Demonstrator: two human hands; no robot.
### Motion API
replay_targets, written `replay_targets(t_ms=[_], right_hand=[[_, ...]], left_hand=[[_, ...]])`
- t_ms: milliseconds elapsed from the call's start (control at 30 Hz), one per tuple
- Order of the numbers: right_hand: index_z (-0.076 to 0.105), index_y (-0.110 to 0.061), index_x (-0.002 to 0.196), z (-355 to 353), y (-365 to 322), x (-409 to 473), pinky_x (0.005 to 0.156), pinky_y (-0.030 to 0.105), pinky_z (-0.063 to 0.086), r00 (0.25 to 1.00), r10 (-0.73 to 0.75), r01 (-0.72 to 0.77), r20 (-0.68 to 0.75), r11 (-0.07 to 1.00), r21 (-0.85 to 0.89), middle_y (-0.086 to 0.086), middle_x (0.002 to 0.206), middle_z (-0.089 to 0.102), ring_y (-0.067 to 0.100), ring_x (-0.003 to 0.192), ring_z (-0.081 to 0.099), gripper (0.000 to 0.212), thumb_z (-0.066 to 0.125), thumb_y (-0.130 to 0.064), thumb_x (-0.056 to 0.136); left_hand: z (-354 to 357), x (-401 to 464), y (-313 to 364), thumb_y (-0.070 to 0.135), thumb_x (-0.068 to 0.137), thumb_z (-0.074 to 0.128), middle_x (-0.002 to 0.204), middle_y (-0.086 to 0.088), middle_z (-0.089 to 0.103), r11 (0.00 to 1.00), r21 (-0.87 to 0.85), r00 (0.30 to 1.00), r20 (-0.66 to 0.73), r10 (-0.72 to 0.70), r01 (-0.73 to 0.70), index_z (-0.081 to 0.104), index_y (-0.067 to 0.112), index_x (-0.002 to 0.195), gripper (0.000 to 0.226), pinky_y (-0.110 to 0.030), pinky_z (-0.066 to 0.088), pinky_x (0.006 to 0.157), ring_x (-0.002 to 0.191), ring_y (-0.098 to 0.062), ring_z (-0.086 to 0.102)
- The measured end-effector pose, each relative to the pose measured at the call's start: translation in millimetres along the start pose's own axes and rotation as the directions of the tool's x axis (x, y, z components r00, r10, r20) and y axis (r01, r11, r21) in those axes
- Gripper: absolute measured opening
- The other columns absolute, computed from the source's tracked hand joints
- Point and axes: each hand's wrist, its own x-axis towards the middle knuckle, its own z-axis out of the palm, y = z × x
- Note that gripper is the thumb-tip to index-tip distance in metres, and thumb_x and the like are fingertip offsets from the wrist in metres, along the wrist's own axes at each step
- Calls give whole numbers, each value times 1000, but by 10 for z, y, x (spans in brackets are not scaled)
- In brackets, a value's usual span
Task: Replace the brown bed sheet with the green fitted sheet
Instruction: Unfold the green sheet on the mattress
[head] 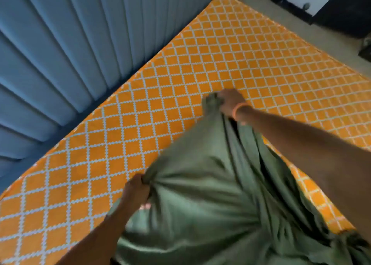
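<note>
The green fitted sheet [210,194] hangs bunched and creased over the near part of the bed, stretched between both hands. My left hand [137,188] grips a gathered edge of it low at centre. Farther out over the bed, my right hand [229,101], with an orange band on the wrist, grips another bunched edge. Under the sheet lies the mattress [160,108], covered in orange cloth with a white diamond lattice. No brown sheet is in view.
A blue-grey padded headboard [70,43] with vertical channels runs along the mattress's left side. Beyond the far right edge of the bed lies pale floor [301,29], with dark furniture [345,9] at the top right.
</note>
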Motion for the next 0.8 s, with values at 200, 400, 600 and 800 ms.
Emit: replay_targets(t_ms=[200,400,600,800], right_hand=[[9,-11,156,-1268,322,935,94,58,48,932,236,-213,-274,971,111,40,144,33,51,126,44,108,77,-30,75],[66,-7,92,-153,-939,42,75,39,47,974,-202,214,-107,970,119,21,94,66,38,91,64,19,51,-17,84],[65,-14,103,2041,-1533,-2036,77,36,51,983,126,-178,134,839,514,11,96,68,35,91,65,27,56,-28,81],[63,-9,99,2929,-1950,-3693,62,39,54,875,361,-478,321,747,462,16,99,61,37,78,66,51,53,-57,85]], left_hand=[[-685,614,1788,7,83,70,127,-23,48,896,-318,935,-272,226,-310,38,12,136,61,-24,46,56,90,-33,60],[-562,287,1202,16,71,51,128,-23,47,871,-101,827,-385,411,-480,53,3,130,61,-33,41,90,109,-37,53],[795,-822,-968,38,75,78,98,-23,58,999,21,992,-121,48,-45,62,4,103,46,-49,51,71,86,-49,61],[1381,-1943,-1626,55,80,58,110,-8,64,1000,-16,986,166,18,-16,58,18,123,57,-34,47,72,99,-33,66]])
